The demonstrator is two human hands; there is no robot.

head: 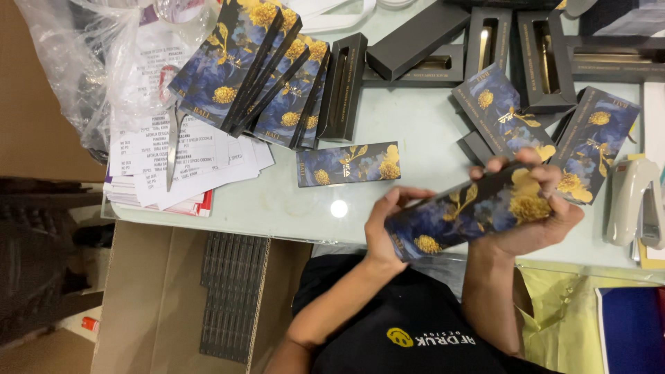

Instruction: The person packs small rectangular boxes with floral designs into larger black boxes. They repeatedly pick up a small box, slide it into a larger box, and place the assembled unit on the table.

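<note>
Fingers (547, 173) of both hands clasp the floral box (471, 211), seemingly lengthwise left-right, tilted.

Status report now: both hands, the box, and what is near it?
Left hand and right hand both grip one dark blue floral box, above the glass table edge. More floral boxes and a stapler nearby; nothing in the way.

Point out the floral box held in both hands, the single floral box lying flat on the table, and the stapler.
held floral box (471, 215), head view, on the middle of its printed face.
flat floral box (348, 165), head view, on the middle of its top face.
stapler (632, 201), head view, on its grey body.
</note>
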